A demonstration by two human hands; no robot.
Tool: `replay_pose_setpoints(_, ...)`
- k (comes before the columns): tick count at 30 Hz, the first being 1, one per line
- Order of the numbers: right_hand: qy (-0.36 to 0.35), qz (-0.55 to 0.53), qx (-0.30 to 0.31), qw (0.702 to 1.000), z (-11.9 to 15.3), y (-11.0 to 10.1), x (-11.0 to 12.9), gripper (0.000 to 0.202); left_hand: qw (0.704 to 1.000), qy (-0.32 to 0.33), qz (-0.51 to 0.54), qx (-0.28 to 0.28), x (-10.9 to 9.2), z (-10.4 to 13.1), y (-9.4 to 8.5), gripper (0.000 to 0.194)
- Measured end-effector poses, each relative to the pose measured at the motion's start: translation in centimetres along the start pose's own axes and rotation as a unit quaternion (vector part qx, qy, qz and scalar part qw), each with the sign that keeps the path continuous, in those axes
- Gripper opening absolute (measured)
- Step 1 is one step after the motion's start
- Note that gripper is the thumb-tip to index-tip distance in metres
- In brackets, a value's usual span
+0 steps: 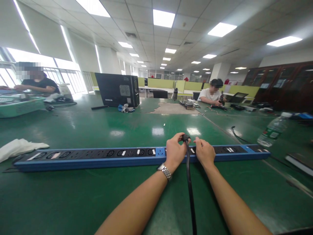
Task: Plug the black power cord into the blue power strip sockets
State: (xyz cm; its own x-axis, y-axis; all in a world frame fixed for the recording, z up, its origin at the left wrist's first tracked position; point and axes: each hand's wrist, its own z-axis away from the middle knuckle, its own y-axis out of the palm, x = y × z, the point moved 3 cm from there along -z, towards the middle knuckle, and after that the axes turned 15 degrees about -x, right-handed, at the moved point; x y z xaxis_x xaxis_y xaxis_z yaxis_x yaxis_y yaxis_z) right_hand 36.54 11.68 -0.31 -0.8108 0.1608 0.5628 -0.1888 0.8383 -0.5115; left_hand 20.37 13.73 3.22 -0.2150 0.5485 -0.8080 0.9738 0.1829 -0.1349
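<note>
A long blue and black power strip [97, 164] lies across the green table, with rows of sockets on its top and small white labels beside several of them. Above its middle, my left hand [175, 150] grips a black power plug [186, 137] between thumb and fingers. From the plug a thick black cable [190, 189] runs down toward the lower edge of the view. Just to the right, my right hand [204, 152] is closed over the strip, its fingers curled; whatever it may hold is hidden. Whether the plug touches a socket I cannot tell.
A black computer case [114, 89] stands behind, with gloves [126, 108] before it. At right are a water bottle [274, 130] and a dark flat object [299, 164]. White cloth [21, 148] and a green basket [22, 107] lie left. Two people sit across the table.
</note>
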Motion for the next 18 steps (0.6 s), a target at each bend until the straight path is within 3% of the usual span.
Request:
replay_pose_setpoints(2,0.0,-0.005,-0.001,1.0,0.0,0.0,-0.1,0.058,0.999,0.002,0.047,-0.017,-0.2,-1.1,-1.8,0.027)
replay_pose_setpoints(4,0.001,-0.009,-0.002,1.0,0.1,-0.1,-0.1,0.058,0.999,0.016,0.044,-0.021,0.2,-1.9,-5.1,0.03)
replay_pose_setpoints(10,-0.003,0.006,-0.005,1.0,0.2,0.0,0.0,0.058,0.984,0.019,-0.163,-0.07,5.1,-2.4,-19.0,0.039)
replay_pose_setpoints(12,-0.001,0.013,-0.004,1.0,0.2,0.0,0.1,0.057,0.977,0.018,-0.203,-0.061,6.5,-2.2,-22.2,0.04)
replay_pose_setpoints(15,0.008,0.019,0.001,1.0,0.3,0.0,0.0,0.057,0.973,0.033,-0.225,-0.033,7.4,-2.1,-24.2,0.038)
replay_pose_setpoints(18,0.018,0.022,0.006,1.0,0.3,-0.1,-0.2,0.057,0.973,0.044,-0.228,-0.017,7.4,-1.9,-23.8,0.039)
